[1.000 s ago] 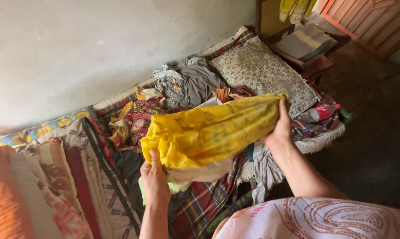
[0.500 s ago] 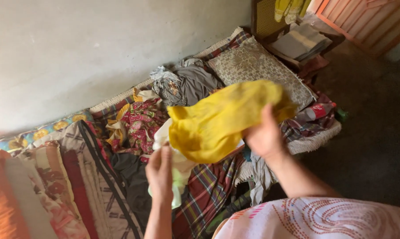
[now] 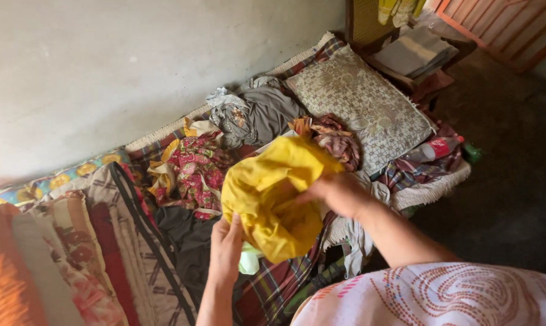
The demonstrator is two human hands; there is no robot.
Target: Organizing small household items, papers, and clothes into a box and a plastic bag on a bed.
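I see my left hand [image 3: 226, 246] gripping the lower edge of a crumpled yellow plastic bag [image 3: 273, 193] while my right hand [image 3: 336, 193] clutches its top, bunching it above the cluttered plaid-covered bed [image 3: 285, 271], beside a floral garment [image 3: 194, 166].

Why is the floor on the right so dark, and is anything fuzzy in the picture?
Head view: light falls on the wall and the yellow cloth; the floor lies in shade. The right hand looks slightly smeared; the patterned pillow is sharp.
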